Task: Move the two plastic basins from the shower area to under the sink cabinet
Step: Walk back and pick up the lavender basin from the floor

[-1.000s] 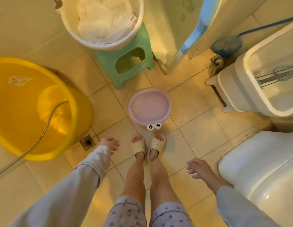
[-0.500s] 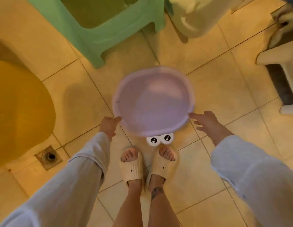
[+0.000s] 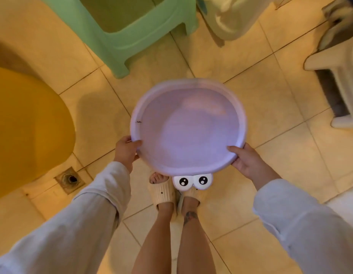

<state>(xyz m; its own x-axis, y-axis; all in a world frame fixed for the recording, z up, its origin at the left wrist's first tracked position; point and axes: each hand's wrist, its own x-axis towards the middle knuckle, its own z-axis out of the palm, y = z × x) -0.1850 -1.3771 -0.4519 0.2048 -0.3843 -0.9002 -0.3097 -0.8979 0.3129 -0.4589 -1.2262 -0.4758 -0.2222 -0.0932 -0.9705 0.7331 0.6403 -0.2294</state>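
hands on both sides grip a round lilac basin (image 3: 188, 125) by its rim. left hand (image 3: 126, 150) clasps the near-left edge, thumb over the lip and fingers tucked beneath; right hand (image 3: 248, 162) clasps the near-right edge the same way. the basin sits level in front of the person, above the tiled floor (image 3: 270, 91), and its far rim looks smeared, so whether it is clear of the floor is hard to say, though it seems raised. nothing lies inside it apart from a small dark speck near the left rim. a tab with two cartoon eyes (image 3: 192, 181) juts from its near edge, over the toes of the pale slippers (image 3: 163, 192).

a green stool (image 3: 120, 22) stands beyond the basin, well apart from it. a big yellow tub (image 3: 29, 125) fills the left edge; only its outer wall shows, so its contents cannot be told. a floor drain (image 3: 70, 179) sits between the tub and the left sleeve. a white fixture (image 3: 341, 72) stands at the right edge.
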